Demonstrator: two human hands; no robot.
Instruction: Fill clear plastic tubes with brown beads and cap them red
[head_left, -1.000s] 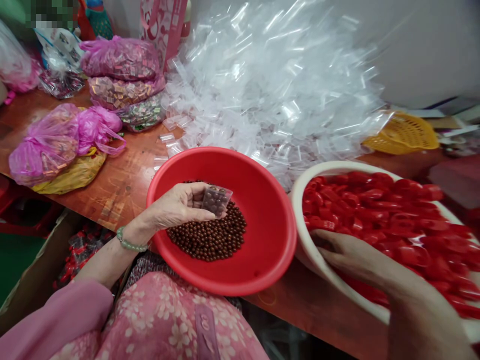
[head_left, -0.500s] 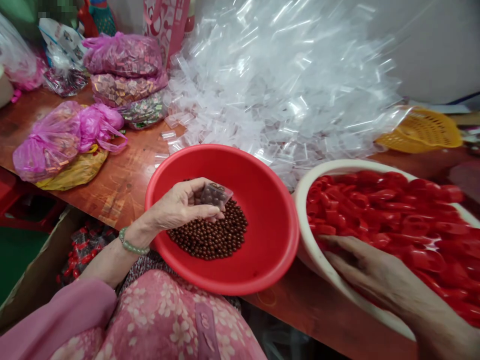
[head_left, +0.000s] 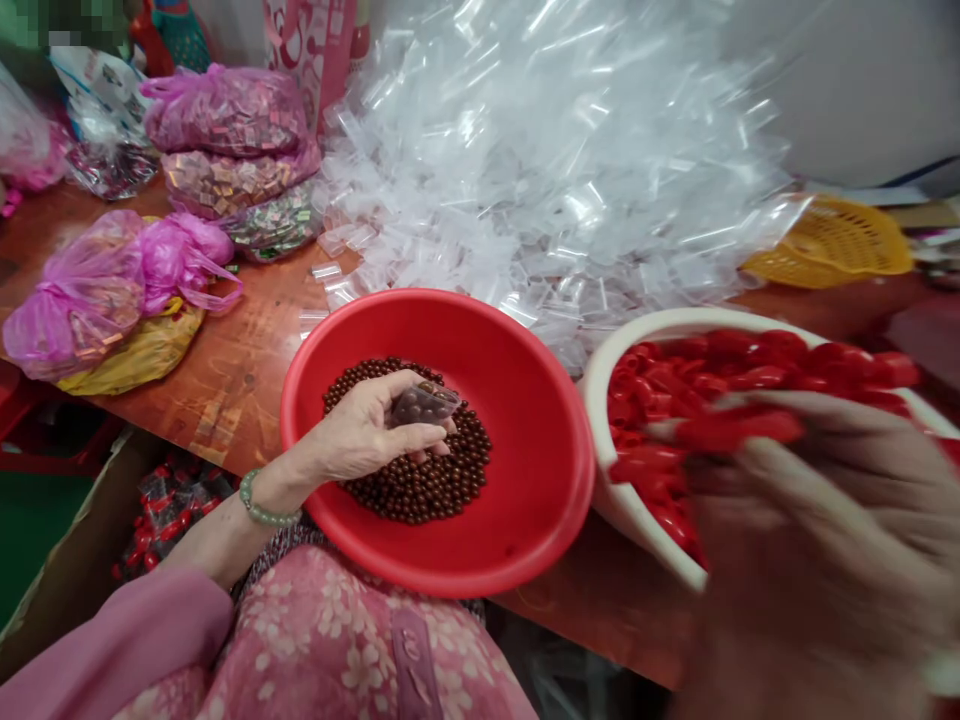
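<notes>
My left hand [head_left: 360, 430] pinches a small clear plastic packet [head_left: 421, 405] with round brown balls inside. It is held over a red basin [head_left: 536, 535], where a heap of loose, shiny brown balls [head_left: 450, 492] covers part of the bottom. Blurred by motion, my right hand [head_left: 840, 530] grips a red plastic piece [head_left: 739, 428] between thumb and fingers. It hovers above a cream-white tub [head_left: 598, 400] filled with similar red plastic pieces [head_left: 649, 468], and hides much of the tub's near side.
Behind the basin rises a big pile of clear plastic packets [head_left: 555, 180]. A yellow basket [head_left: 840, 240] stands at the back right. Pink bags [head_left: 225, 110] of small pieces are stacked on the left. Red-capped packets [head_left: 161, 510] lie in a box below the table edge.
My right hand has come up out of the tub and nearer the camera, now with a red plastic piece in it. The packet in my left hand has tilted flatter and shifted slightly left.
</notes>
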